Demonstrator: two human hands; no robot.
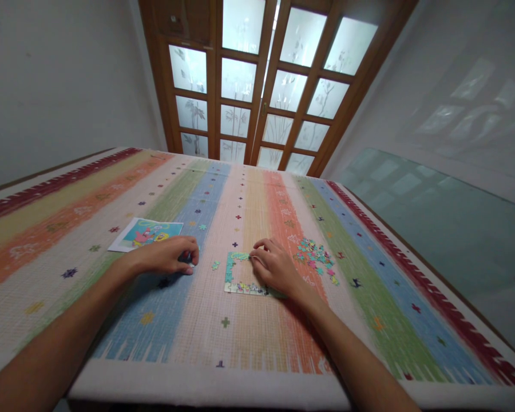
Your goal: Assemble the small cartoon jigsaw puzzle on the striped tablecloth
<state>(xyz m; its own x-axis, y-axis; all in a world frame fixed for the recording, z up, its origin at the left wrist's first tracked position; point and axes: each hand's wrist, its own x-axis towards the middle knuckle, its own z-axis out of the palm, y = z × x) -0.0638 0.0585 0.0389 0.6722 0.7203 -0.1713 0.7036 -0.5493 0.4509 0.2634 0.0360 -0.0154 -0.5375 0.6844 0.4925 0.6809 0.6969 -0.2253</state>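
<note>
Striped mat [240,332] covers floor before wooden glass-paned doors [257,86], walls white.

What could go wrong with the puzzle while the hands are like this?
The right hand rests on the thin joined puzzle frame, so a nudge might pull its pieces apart. The pile of loose pieces lies close by the right wrist and could get scattered. The single loose piece between the hands might be swept aside by the left hand.

Soft backlight, strong wide-angle warp

Cool daylight glows through the frosted glass door [257,86]; the striped surface [223,343] is evenly lit with faint shadows, the right wall [467,114] carries pale window reflections, and edges bow outward.
</note>
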